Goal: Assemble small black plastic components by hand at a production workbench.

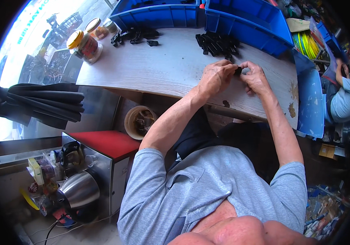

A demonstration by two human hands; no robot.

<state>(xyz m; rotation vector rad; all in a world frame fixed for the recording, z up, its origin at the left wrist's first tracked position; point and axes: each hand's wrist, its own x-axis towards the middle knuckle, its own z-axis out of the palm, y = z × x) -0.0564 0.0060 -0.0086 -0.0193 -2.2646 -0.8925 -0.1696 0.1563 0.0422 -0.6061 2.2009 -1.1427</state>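
Over the right part of the pale wooden table [150, 61], my left hand [217, 76] and my right hand [256, 77] come close together. A small black part [238, 71] shows between them, pinched by the fingertips of both. Its exact kind cannot be made out, as the fingers cover most of it. Just beyond my hands lies a heap of black elongated parts [218, 44]. Farther left, a second group of black pieces [134, 36] rests near the table's back edge.
Two blue bins [154, 17] [250, 28] stand along the back. Jars with yellow and pale lids [86, 49] [96, 29] sit at the left end. A bucket [141, 122] stands below the table; a red-topped cabinet [105, 143] is lower left. Another person [345, 100] works at far right.
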